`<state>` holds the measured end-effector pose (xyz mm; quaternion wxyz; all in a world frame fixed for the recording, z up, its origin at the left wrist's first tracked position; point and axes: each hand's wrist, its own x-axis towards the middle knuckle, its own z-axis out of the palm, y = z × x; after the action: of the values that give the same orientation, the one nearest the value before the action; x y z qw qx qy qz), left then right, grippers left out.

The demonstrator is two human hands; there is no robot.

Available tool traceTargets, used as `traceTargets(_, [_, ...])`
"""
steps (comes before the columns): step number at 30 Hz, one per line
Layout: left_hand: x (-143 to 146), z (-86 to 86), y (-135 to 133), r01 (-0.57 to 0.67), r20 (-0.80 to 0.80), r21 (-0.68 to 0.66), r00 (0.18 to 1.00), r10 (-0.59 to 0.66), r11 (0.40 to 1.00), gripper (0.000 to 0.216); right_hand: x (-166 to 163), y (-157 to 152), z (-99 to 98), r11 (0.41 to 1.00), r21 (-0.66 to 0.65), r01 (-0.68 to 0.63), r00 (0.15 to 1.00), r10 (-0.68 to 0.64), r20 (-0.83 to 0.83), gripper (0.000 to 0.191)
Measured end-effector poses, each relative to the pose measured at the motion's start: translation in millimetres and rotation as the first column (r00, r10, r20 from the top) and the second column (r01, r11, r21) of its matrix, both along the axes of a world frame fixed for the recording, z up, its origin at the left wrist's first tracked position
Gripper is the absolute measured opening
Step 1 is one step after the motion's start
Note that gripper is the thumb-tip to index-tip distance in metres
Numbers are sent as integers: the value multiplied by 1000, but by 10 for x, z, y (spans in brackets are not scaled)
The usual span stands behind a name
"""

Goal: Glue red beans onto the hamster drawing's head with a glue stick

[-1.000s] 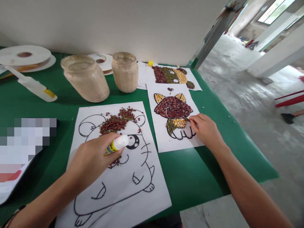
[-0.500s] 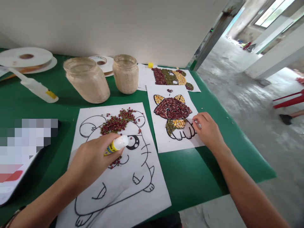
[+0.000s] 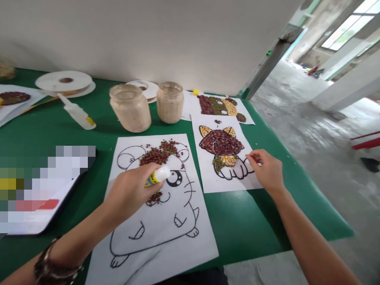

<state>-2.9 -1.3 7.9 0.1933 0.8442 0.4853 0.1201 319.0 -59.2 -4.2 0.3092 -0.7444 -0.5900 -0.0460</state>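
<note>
My left hand (image 3: 129, 188) is closed around a yellow glue stick (image 3: 152, 179) with a white end, held over a large mouse-like line drawing (image 3: 157, 245). Red and green beans (image 3: 154, 155) cover the top of its head, and a smaller patch (image 3: 154, 198) lies by its mouth. At the right edge of a cat picture (image 3: 208, 180), my right hand (image 3: 265, 168) has thumb and fingers pinched together; what is between them cannot be made out. Dark red beans fill the cat's face (image 3: 221, 142), with yellow kernels (image 3: 228, 160) on its chest.
Two cloudy glass jars (image 3: 132, 111) (image 3: 170, 103) stand at the back, near white reels (image 3: 65, 83). A white glue bottle (image 3: 78, 114) lies left of them. At far left sits a blurred-out tablet (image 3: 44, 221). Another bean picture (image 3: 218, 106) lies behind the cat.
The view has shifted left, so things appear farther right. Both hands keep nearly the same places over the papers, the left still with the glue stick.
</note>
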Motion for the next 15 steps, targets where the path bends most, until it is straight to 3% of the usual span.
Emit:
traceTargets(4, [-28,3,15,-7,1,30,1000,7,1000,23,-133,49,120,997,-76,-30,907,-5,-420,26])
traceTargets(8, [-57,-12,32,-14,21,63,1000,13,998,23,-398,182,291,983,-85,-162,773,72,-631,33])
traceTargets(12, [-76,-35,40,-17,50,86,999,13,996,23,-741,373,391,935,-20,-354,648,230,-726,43])
traceTargets(15, [-86,-41,44,-26,74,105,997,18,994,24,-1002,480,374,829,-70,-555,664,391,-638,26])
